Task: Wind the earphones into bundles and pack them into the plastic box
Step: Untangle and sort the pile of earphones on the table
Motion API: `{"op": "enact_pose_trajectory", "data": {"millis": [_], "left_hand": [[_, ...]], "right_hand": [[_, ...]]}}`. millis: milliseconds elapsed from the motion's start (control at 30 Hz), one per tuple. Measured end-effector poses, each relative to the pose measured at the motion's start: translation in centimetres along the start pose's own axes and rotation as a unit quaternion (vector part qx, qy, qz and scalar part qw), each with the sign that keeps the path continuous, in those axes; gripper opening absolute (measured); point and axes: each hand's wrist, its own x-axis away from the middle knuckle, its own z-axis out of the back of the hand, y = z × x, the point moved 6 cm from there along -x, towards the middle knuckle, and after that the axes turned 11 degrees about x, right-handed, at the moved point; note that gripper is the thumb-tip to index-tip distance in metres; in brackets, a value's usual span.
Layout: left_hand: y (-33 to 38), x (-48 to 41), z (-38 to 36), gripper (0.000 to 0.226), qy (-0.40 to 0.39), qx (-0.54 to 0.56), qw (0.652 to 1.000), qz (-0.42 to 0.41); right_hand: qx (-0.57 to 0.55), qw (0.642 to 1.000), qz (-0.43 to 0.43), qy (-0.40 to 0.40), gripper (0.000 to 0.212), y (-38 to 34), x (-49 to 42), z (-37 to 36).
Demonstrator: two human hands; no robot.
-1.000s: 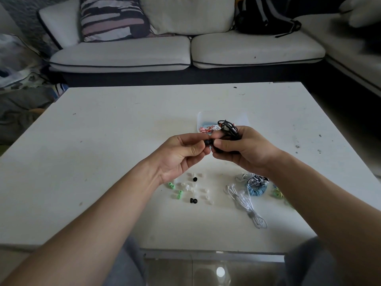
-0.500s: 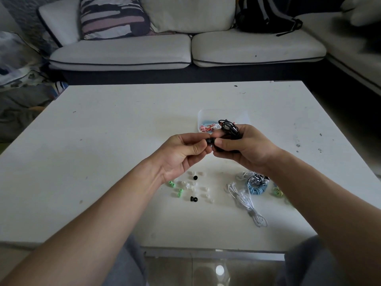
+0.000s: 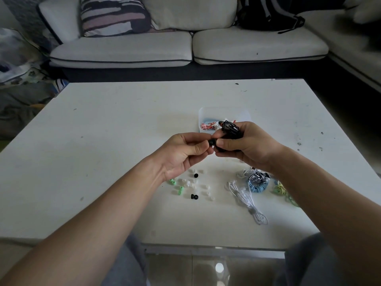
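My right hand (image 3: 245, 145) grips a wound bundle of black earphones (image 3: 229, 127) above the white table (image 3: 107, 129). My left hand (image 3: 183, 153) pinches a small black earbud end (image 3: 211, 142) of that bundle, right against my right thumb. Just behind my hands stands the clear plastic box (image 3: 223, 112), with a red-and-white earphone bundle (image 3: 208, 126) inside. Loose white earphones (image 3: 245, 198), a blue bundle (image 3: 257, 185) with a black-and-white one on it, and a yellow-green bundle (image 3: 279, 189) lie near my right forearm.
Several small ear tips, white, green (image 3: 172, 182) and black (image 3: 194, 196), are scattered below my left hand. A white sofa (image 3: 185, 48) with a striped cushion and a black backpack stands beyond the table's far edge. Bags lie on the floor at left.
Both hands have kept their hold on the black earphones; only a slight shift of the view shows.
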Motion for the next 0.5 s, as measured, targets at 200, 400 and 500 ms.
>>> {"op": "enact_pose_trajectory", "data": {"millis": [200, 400, 500], "left_hand": [[0.27, -0.24, 0.28, 0.023, 0.005, 0.011, 1.000, -0.015], [0.50, -0.35, 0.12, 0.020, -0.009, 0.023, 1.000, -0.015], [0.47, -0.38, 0.23, 0.023, -0.003, -0.012, 1.000, -0.028]], "right_hand": [[-0.020, 0.999, 0.003, 0.027, 0.019, 0.23, -0.11, -0.25], [-0.072, 0.997, -0.022, 0.018, 0.019, 0.38, -0.07, -0.24], [-0.070, 0.997, -0.026, 0.016, 0.018, 0.54, -0.09, -0.23]]}}
